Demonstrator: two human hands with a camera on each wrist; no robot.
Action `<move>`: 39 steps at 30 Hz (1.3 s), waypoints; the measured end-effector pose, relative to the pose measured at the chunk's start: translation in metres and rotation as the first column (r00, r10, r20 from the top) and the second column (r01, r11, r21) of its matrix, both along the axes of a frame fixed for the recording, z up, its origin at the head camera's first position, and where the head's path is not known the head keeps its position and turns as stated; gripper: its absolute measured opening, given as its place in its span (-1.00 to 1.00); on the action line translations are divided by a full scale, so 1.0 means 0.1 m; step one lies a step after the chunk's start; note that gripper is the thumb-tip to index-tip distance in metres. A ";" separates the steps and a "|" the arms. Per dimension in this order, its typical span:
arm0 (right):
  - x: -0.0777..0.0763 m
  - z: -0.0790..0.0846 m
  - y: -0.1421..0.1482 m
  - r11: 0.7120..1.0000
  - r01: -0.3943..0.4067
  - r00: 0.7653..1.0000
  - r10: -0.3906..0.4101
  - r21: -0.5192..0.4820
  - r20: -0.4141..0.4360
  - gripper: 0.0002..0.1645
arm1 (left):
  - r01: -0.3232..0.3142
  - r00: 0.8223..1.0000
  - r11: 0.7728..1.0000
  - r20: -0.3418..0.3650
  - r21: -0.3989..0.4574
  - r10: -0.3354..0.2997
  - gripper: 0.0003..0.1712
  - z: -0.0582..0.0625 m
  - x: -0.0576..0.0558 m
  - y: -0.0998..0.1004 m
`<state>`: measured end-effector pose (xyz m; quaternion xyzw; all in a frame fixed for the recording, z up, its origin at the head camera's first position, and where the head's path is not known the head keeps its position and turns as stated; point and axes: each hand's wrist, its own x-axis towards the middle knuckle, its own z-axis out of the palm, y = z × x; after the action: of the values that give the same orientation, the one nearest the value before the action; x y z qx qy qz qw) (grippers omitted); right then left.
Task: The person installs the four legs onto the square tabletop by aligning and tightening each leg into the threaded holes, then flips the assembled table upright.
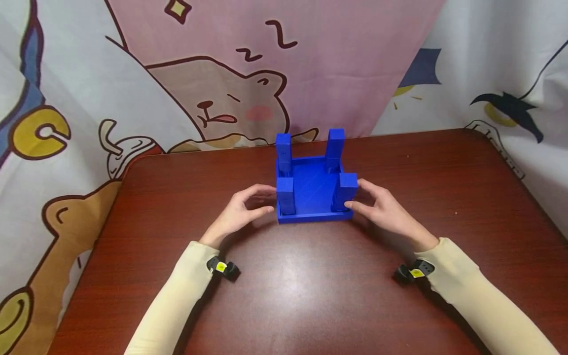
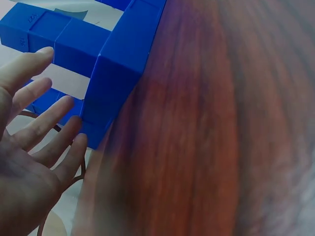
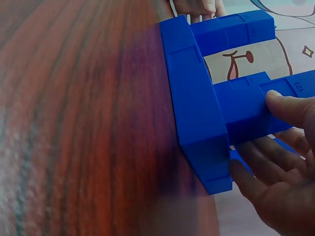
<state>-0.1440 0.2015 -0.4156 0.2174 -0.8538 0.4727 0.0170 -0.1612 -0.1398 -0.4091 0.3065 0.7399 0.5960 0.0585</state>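
Note:
A blue square tray [image 1: 312, 190] with an upright blue post at each corner stands on the brown table. Left of it, my left hand [image 1: 241, 207] has its thumb and fingers spread, the tips right at the tray's left side. In the left wrist view, the thumb overlaps a post [image 2: 74, 42] and the fingers are fairly straight. On the other side, my right hand [image 1: 383, 207] has its thumb tip against the near right post [image 1: 346, 190]. Its loosely bent fingers [image 3: 266, 157] lie along the outside of the tray, partly hidden behind that post.
The brown table [image 1: 284, 281] reaches toward me and to both sides of the tray. Behind it hangs a cloth [image 1: 346, 64] printed with cartoon bears. Black wrist cameras sit on both cream sleeves [image 1: 466, 276].

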 end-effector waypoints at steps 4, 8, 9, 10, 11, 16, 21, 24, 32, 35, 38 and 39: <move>0.01 -0.02 -0.01 0.999 -0.004 1.000 0.004 -0.032 -0.017 -0.46 | 0.002 1.000 1.000 -0.007 0.018 -0.002 -0.57 0.01 0.01 0.02; -0.01 0.01 -0.05 0.993 0.006 1.000 -0.009 -0.116 -0.027 -0.56 | -0.016 0.999 1.000 -0.043 0.003 0.016 -0.59 0.05 0.02 0.02; -0.02 0.02 -0.06 0.990 0.012 1.000 -0.015 -0.142 -0.022 -0.59 | -0.028 0.998 1.000 -0.049 -0.004 0.028 -0.59 0.06 0.03 0.00; -0.03 0.04 -0.07 0.986 0.017 1.000 -0.021 -0.168 -0.018 -0.62 | -0.043 0.998 0.999 -0.055 -0.013 0.042 -0.60 0.07 0.03 -0.01; -0.04 0.06 -0.08 0.983 0.029 0.999 -0.033 -0.183 -0.017 -0.64 | -0.059 0.997 0.998 -0.059 -0.021 0.058 -0.60 0.08 0.03 -0.03; -0.08 0.15 -0.11 0.979 0.053 0.997 -0.062 -0.199 -0.037 -0.64 | -0.108 0.992 0.993 -0.064 -0.038 0.106 -0.62 0.09 0.03 -0.10; -0.09 0.25 -0.18 0.969 0.055 0.996 -0.072 -0.239 -0.062 -0.60 | -0.117 0.992 0.993 -0.059 -0.032 0.115 -0.63 0.08 0.03 -0.13; -0.10 0.34 -0.24 0.957 0.080 0.990 -0.109 -0.280 -0.090 -0.63 | -0.128 0.991 0.991 -0.050 -0.028 0.127 -0.63 0.08 0.03 -0.15; -0.13 0.53 -0.33 0.937 0.128 0.964 -0.195 -0.326 -0.181 -0.70 | -0.134 0.982 0.991 -0.132 -0.008 0.132 -0.52 0.06 0.04 -0.09; -0.13 0.57 -0.36 0.922 0.144 0.963 -0.214 -0.359 -0.164 -0.71 | -0.128 0.973 0.992 -0.195 0.006 0.127 -0.47 0.05 0.06 -0.02; -0.14 0.59 -0.39 0.896 0.153 0.966 -0.225 -0.417 -0.130 -0.71 | -0.127 0.956 0.992 -0.266 -0.005 0.121 -0.45 0.04 0.09 0.05; -0.15 0.60 -0.39 0.882 0.151 0.969 -0.221 -0.446 -0.110 -0.72 | -0.135 0.949 0.991 -0.289 -0.011 0.126 -0.44 0.05 0.10 0.08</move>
<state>-0.1587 0.1627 -0.3557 0.1616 -0.7398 0.6286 0.1776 -0.1513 -0.1321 -0.4045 0.3394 0.7681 0.5364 -0.0842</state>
